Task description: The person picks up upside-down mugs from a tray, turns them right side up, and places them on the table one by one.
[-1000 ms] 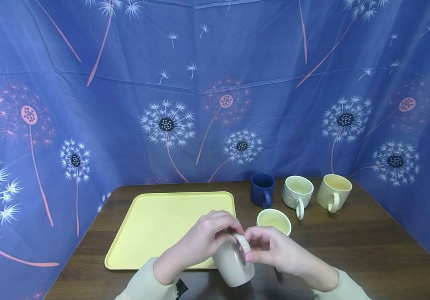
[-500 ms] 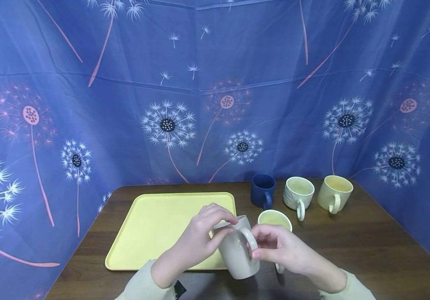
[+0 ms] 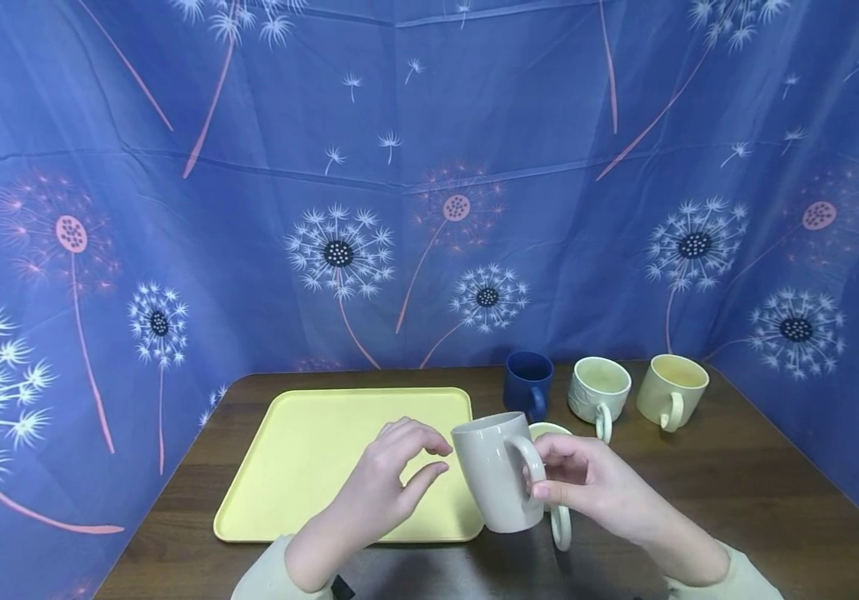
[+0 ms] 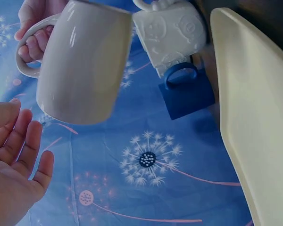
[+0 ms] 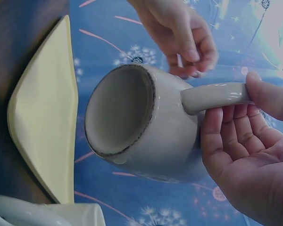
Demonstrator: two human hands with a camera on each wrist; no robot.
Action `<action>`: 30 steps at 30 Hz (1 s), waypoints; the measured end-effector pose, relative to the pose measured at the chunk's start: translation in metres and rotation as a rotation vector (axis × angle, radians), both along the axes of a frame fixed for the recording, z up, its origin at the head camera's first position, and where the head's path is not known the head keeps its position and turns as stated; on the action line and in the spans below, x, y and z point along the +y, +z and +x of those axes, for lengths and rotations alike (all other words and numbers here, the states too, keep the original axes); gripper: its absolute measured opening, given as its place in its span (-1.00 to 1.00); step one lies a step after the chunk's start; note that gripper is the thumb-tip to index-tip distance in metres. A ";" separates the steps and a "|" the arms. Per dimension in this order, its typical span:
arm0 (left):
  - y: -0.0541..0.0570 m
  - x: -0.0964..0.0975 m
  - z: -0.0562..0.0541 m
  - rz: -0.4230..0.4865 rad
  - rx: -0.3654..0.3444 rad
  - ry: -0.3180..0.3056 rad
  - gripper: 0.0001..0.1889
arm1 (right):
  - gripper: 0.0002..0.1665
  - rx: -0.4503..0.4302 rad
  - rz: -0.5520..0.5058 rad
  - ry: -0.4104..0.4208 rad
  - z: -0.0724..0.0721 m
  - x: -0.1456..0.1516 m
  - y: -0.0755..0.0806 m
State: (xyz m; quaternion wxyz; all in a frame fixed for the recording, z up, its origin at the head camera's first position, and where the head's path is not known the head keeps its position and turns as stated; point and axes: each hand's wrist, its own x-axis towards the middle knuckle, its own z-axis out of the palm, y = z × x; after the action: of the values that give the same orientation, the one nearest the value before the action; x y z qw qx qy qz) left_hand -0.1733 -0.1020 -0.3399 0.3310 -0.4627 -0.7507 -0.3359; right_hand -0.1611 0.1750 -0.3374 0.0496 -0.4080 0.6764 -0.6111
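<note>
A light grey mug [image 3: 496, 475] is held up above the table, tilted slightly, its handle to the right. My right hand [image 3: 601, 483] grips that handle; in the right wrist view thumb and fingers pinch the handle [image 5: 217, 96], and the mug's dark-ringed base shows. To the left, my left hand [image 3: 384, 483] is apart from the mug over the yellow tray, fingers loosely bent and holding nothing. The left wrist view shows the left hand [image 4: 16, 160] below the mug [image 4: 85, 61]. A pale cup [image 3: 561, 527] stands behind, mostly hidden by the mug and right hand.
The yellow tray [image 3: 347, 458] lies on the dark wooden table [image 3: 744, 500], left of the mugs. At the back right stand a dark blue mug [image 3: 522, 387], an embossed whitish mug [image 3: 586, 404] and a cream mug [image 3: 654, 404]. A blue dandelion-print cloth [image 3: 429, 125] hangs behind.
The left hand has let go of the grey mug and drawn back left. The right hand has carried the mug rightward and up by its handle, turning it more upright.
</note>
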 end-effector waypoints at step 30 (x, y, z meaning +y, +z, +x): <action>-0.052 -0.035 0.006 -0.013 -0.161 0.228 -0.73 | -0.61 0.203 -0.013 -0.389 0.010 0.056 -0.003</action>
State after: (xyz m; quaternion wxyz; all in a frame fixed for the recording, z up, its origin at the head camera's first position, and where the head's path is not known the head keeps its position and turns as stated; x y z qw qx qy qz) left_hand -0.1677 -0.1371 -0.3921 0.3029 -0.3481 -0.8246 -0.3271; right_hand -0.1511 0.2314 -0.3409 -0.1404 -0.3294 0.7399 -0.5695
